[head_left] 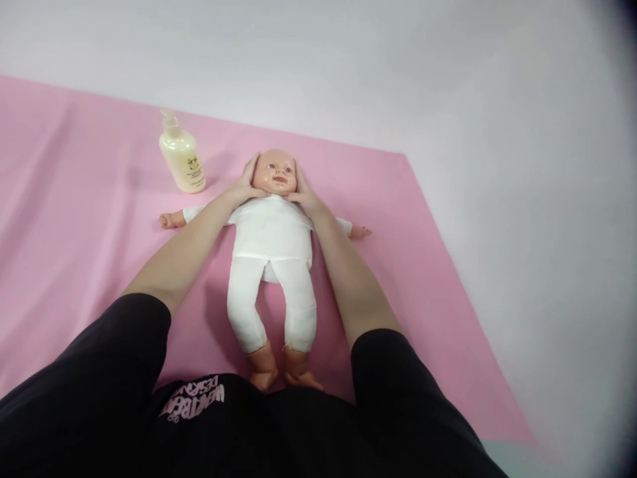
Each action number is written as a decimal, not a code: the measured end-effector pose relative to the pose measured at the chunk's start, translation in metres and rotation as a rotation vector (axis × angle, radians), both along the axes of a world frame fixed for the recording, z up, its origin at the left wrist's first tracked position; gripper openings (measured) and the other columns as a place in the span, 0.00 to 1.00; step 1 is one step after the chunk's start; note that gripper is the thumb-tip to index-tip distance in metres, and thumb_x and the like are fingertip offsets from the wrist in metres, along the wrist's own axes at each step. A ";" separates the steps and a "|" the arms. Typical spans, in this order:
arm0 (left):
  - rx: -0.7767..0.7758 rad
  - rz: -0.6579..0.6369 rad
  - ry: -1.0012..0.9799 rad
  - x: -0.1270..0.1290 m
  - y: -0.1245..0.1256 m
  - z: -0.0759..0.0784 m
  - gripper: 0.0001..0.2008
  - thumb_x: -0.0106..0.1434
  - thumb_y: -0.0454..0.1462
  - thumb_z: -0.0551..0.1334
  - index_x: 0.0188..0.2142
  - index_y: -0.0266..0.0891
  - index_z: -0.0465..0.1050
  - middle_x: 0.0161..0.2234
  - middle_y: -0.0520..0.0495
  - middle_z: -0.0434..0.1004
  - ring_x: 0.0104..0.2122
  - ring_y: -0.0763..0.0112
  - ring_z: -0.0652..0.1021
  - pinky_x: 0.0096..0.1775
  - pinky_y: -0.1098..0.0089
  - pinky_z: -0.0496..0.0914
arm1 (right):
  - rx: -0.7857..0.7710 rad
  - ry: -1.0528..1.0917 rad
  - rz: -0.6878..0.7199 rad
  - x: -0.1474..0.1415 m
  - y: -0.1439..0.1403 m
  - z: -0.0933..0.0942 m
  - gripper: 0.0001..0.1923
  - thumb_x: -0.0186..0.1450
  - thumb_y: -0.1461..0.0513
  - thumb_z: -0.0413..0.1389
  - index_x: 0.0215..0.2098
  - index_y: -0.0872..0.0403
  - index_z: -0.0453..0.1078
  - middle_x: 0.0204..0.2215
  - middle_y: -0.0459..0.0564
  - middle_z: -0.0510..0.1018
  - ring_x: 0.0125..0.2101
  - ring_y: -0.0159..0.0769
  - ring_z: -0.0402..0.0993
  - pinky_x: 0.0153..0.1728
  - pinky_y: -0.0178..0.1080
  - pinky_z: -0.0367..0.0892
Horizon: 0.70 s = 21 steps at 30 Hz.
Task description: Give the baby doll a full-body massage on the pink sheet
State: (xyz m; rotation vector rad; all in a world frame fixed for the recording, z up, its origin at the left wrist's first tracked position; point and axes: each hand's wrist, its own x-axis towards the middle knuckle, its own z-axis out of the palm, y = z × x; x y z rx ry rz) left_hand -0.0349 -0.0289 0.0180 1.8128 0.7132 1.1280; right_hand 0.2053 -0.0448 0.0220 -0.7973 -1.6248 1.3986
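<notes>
A baby doll [273,229] in a white top and white trousers lies on its back, its bare feet towards me and its arms spread out. My left hand [245,184] is cupped round one side of the doll's head [275,172], with the thumb under the jaw. On the opposite side, my right hand [303,191] cups the head in the same way, its thumb at the chin. Both hands hold the head between them. Most of my fingers are hidden beside and behind it.
Under the doll is a pink cloth [413,265] with folds at the left. A pump bottle [182,159] of pale yellow liquid stands to the left of the doll's head. Beyond the cloth's edge lies a white surface [522,219].
</notes>
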 end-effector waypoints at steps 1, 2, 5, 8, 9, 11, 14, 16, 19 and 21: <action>-0.023 0.014 -0.010 0.000 -0.005 0.004 0.69 0.47 0.53 0.81 0.78 0.49 0.42 0.79 0.43 0.35 0.78 0.37 0.43 0.76 0.44 0.44 | 0.013 -0.010 -0.015 -0.001 0.001 -0.001 0.77 0.51 0.54 0.72 0.79 0.42 0.20 0.81 0.48 0.37 0.79 0.53 0.47 0.76 0.58 0.51; -0.040 0.031 -0.019 0.001 -0.010 0.008 0.71 0.45 0.53 0.82 0.78 0.48 0.44 0.79 0.42 0.36 0.78 0.37 0.43 0.76 0.45 0.45 | 0.024 -0.023 -0.034 -0.002 0.002 -0.001 0.79 0.50 0.53 0.73 0.80 0.43 0.20 0.81 0.48 0.38 0.79 0.53 0.45 0.77 0.58 0.50; -0.067 0.055 -0.040 0.002 -0.022 0.017 0.71 0.43 0.53 0.83 0.78 0.47 0.46 0.79 0.40 0.36 0.78 0.38 0.42 0.77 0.47 0.43 | 0.042 -0.066 -0.084 -0.005 0.000 -0.001 0.83 0.47 0.47 0.76 0.80 0.44 0.19 0.81 0.50 0.41 0.79 0.54 0.45 0.77 0.57 0.50; -0.076 0.050 -0.047 0.001 -0.028 0.021 0.70 0.44 0.52 0.84 0.78 0.47 0.47 0.79 0.40 0.36 0.78 0.39 0.41 0.77 0.47 0.42 | 0.040 -0.085 -0.106 -0.008 -0.002 0.000 0.86 0.45 0.43 0.77 0.79 0.43 0.18 0.81 0.50 0.41 0.78 0.54 0.46 0.77 0.57 0.50; -0.078 0.049 -0.044 0.001 -0.028 0.022 0.70 0.44 0.52 0.84 0.78 0.48 0.47 0.79 0.40 0.36 0.78 0.39 0.41 0.77 0.47 0.42 | 0.039 -0.084 -0.107 -0.008 -0.003 0.000 0.87 0.44 0.43 0.77 0.79 0.42 0.17 0.81 0.50 0.41 0.79 0.54 0.46 0.77 0.57 0.50; -0.080 0.048 -0.032 0.001 -0.027 0.021 0.70 0.44 0.50 0.84 0.78 0.48 0.47 0.79 0.41 0.36 0.78 0.39 0.41 0.77 0.47 0.42 | 0.039 -0.083 -0.102 -0.008 -0.001 -0.002 0.87 0.44 0.43 0.77 0.79 0.42 0.17 0.81 0.49 0.40 0.79 0.54 0.46 0.77 0.57 0.51; -0.092 0.041 -0.025 0.001 -0.018 0.017 0.71 0.43 0.47 0.84 0.78 0.49 0.46 0.79 0.42 0.35 0.78 0.38 0.41 0.77 0.46 0.41 | 0.042 -0.078 -0.088 -0.005 0.005 -0.007 0.85 0.46 0.47 0.76 0.79 0.43 0.17 0.81 0.49 0.43 0.79 0.54 0.46 0.77 0.56 0.51; -0.109 0.033 -0.030 0.002 -0.009 0.012 0.71 0.43 0.45 0.83 0.78 0.49 0.45 0.79 0.43 0.34 0.78 0.37 0.41 0.77 0.46 0.42 | 0.032 -0.066 -0.083 -0.004 0.009 -0.011 0.83 0.47 0.50 0.75 0.79 0.44 0.17 0.80 0.49 0.44 0.78 0.53 0.48 0.77 0.55 0.50; -0.114 0.034 -0.027 0.003 0.004 0.003 0.68 0.45 0.42 0.80 0.79 0.50 0.43 0.79 0.45 0.34 0.78 0.38 0.40 0.77 0.46 0.42 | 0.002 -0.050 -0.084 -0.004 0.012 -0.012 0.83 0.46 0.54 0.73 0.79 0.45 0.17 0.80 0.49 0.44 0.78 0.53 0.49 0.77 0.57 0.49; -0.101 0.033 -0.021 0.002 0.009 -0.003 0.66 0.47 0.41 0.77 0.79 0.50 0.43 0.79 0.47 0.35 0.78 0.38 0.40 0.77 0.46 0.42 | -0.013 -0.048 -0.082 -0.005 0.010 -0.009 0.82 0.46 0.54 0.72 0.79 0.46 0.16 0.81 0.49 0.43 0.78 0.54 0.49 0.77 0.57 0.48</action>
